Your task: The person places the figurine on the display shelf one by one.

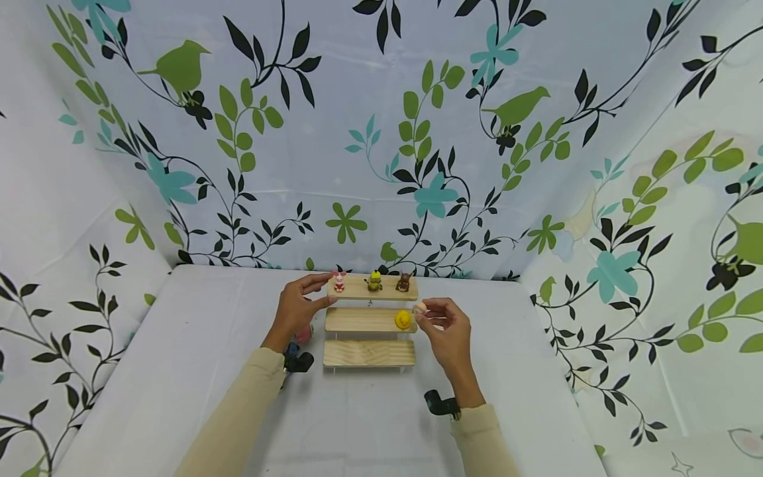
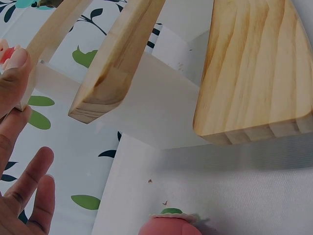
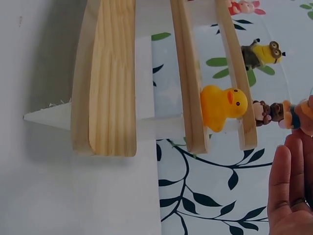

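A three-tier wooden stand has a top shelf (image 1: 357, 295), a middle shelf (image 1: 357, 320) and a bottom shelf (image 1: 368, 354). My left hand (image 1: 297, 310) grips the top shelf's left end between thumb and finger; the left wrist view shows this hand (image 2: 24, 171) with its other fingers spread. My right hand (image 1: 446, 334), beside the middle shelf's right end, pinches a small figure (image 1: 420, 308), partly hidden by the fingers. In the right wrist view the held figure (image 3: 293, 115) shows orange and teal. A yellow duck (image 1: 403, 319) stands on the middle shelf's right part.
Along the top shelf stand a pink-and-white figure (image 1: 339, 282), a yellow-green figure (image 1: 374, 281) and a brown figure (image 1: 403, 283). A round pink object with a green top (image 2: 168, 227) lies left of the stand, beside my left wrist. Patterned cloth (image 1: 334, 132) hangs behind the white table (image 1: 203, 324).
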Action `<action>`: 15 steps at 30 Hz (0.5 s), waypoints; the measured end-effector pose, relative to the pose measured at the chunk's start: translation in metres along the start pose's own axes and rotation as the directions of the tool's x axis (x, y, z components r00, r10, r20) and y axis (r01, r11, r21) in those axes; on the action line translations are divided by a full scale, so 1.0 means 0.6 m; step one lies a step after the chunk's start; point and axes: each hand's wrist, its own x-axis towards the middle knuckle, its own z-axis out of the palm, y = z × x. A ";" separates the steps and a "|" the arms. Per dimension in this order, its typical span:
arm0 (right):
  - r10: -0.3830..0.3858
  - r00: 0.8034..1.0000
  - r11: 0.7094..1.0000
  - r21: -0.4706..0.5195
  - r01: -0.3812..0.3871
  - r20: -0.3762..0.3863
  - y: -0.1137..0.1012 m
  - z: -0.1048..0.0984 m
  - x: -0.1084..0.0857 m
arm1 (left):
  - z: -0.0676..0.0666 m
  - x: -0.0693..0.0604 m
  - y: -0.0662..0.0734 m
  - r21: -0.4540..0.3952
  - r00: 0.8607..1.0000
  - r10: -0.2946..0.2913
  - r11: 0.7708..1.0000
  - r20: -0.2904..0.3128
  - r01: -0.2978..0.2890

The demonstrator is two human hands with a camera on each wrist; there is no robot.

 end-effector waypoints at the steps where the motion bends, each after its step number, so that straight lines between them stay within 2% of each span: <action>1: -0.004 1.000 1.000 -0.001 0.004 0.006 0.000 0.001 0.001 | 0.000 0.000 0.000 -0.002 1.000 0.000 1.000 0.000 0.000; 15: -0.037 0.995 0.998 -0.050 0.042 0.096 -0.007 0.020 0.008 | 0.000 -0.001 0.000 -0.004 1.000 0.029 1.000 0.000 -0.029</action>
